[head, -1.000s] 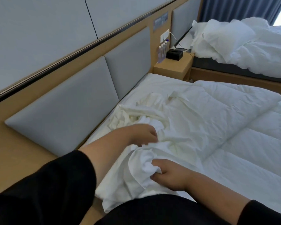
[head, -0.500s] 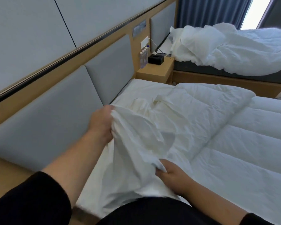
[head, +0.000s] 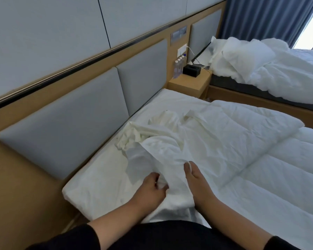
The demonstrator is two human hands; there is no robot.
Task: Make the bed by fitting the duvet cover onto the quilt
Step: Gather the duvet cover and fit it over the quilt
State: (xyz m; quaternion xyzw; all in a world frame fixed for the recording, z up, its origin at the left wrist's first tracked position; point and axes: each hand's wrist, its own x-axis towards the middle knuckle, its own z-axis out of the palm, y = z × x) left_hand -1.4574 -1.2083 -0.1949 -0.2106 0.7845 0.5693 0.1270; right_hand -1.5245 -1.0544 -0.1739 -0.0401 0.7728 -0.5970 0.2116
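White cotton was bunched in both hands at the lower centre of the frame. The left hand (head: 150, 191) had its fingers curled round a fold of the duvet cover (head: 161, 150); the right hand (head: 197, 183), just beside it, pressed a strip of the same cloth with the thumb raised along it, and whether the fingers closed underneath could not be told. Between the two hands ran a short gathered band of cover. From that band the cloth climbed away toward the upper left, its crumpled mass lying near the grey headboard (head: 79, 114), so its length ran from the hands diagonally up the frame. The quilt (head: 260, 168) lay to the right, its padded channels stretching toward the right edge, partly under the cover. As a judgement, the left hand sat nearer the loose heap and would reach its far corner sooner, while the right hand was nearer the quilt.
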